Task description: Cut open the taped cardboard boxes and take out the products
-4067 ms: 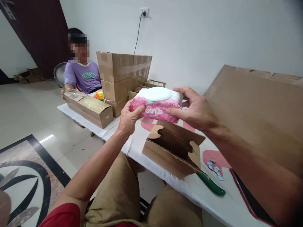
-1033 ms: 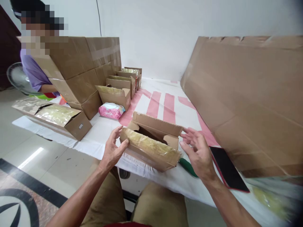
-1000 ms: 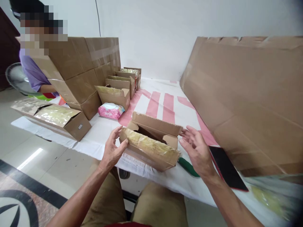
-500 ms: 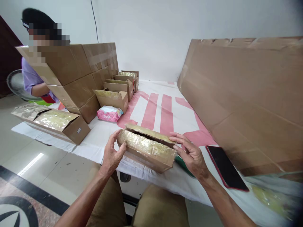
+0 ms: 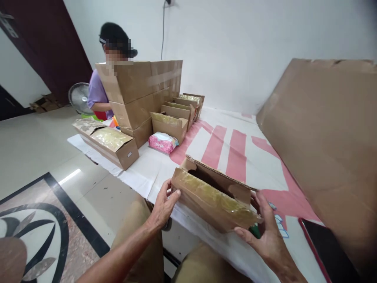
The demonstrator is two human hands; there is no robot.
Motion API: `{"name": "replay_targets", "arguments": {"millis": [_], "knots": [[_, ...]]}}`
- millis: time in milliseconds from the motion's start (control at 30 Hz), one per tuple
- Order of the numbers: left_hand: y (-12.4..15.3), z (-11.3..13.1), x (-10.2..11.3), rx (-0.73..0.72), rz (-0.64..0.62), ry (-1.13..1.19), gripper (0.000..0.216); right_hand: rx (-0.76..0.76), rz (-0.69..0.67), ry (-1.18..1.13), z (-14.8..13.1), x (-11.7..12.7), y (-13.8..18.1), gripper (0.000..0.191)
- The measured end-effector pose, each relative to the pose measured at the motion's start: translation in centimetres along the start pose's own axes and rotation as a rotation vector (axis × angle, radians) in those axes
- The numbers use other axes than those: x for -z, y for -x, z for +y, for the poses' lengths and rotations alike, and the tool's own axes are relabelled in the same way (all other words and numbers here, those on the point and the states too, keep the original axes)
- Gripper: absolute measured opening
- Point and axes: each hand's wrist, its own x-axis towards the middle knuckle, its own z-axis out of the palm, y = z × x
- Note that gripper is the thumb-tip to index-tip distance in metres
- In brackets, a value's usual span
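A narrow cardboard box (image 5: 206,200) rests at the near edge of the cloth-covered table, its taped top flaps raised and the dark inside partly showing. My left hand (image 5: 163,204) grips its left end, thumb on the near face and fingers around the corner. At the other end, my right hand (image 5: 263,220) holds the box with the thumb low on the near side and the fingers behind the end. A small green thing (image 5: 255,231) shows between the right hand and the box, mostly hidden.
A pink wipes pack (image 5: 163,142) lies before a row of open boxes (image 5: 169,125). Stacked cartons (image 5: 137,84) stand behind a long taped box (image 5: 113,143). A person (image 5: 98,88) sits beyond them. At right are a phone (image 5: 330,251) and a large cardboard panel (image 5: 326,137).
The box's flaps have opened wider, showing more of its inside. My right hand has moved from the top flap down around the right end. The view has turned left.
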Motion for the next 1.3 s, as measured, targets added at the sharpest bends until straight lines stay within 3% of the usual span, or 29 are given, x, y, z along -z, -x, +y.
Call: {"name": "replay_targets", "arguments": {"millis": [167, 333, 467, 600, 733, 933, 1133, 1300], "knots": [[-1.9, 0.1, 3.0, -0.043, 0.18, 0.006, 0.052, 0.086, -0.051, 0.047, -1.0, -3.3, -4.9, 0.11], [-6.9, 0.6, 7.7, -0.104, 0.377, -0.01, 0.05, 0.165, -0.185, -0.101, -3.7, -9.9, -12.5, 0.118], [-10.7, -0.5, 9.4, -0.154, 0.48, -0.038, 0.067, 0.155, -0.215, -0.193, -3.6, -14.6, -17.0, 0.125], [-10.2, -3.8, 8.5, -0.102, 0.536, -0.199, 0.086, 0.198, -0.195, -0.186, -2.8, -17.2, -18.5, 0.123], [-8.0, -6.1, 6.4, -0.1, 0.439, -0.207, 0.087, 0.249, -0.169, -0.172, -3.3, -18.6, -19.3, 0.12], [-9.7, -6.1, 4.8, -0.07, 0.436, -0.203, 0.091, 0.184, -0.218, -0.235, -3.8, -20.3, -20.8, 0.119], [-11.4, -6.5, 4.1, -0.123, 0.548, -0.285, 0.094, 0.136, -0.161, -0.395, -1.8, -23.0, -18.9, 0.123], [-12.0, -7.5, 4.1, -0.142, 0.571, -0.304, 0.097, 0.121, -0.07, -0.401, -0.4, -25.0, -17.3, 0.101]]}}
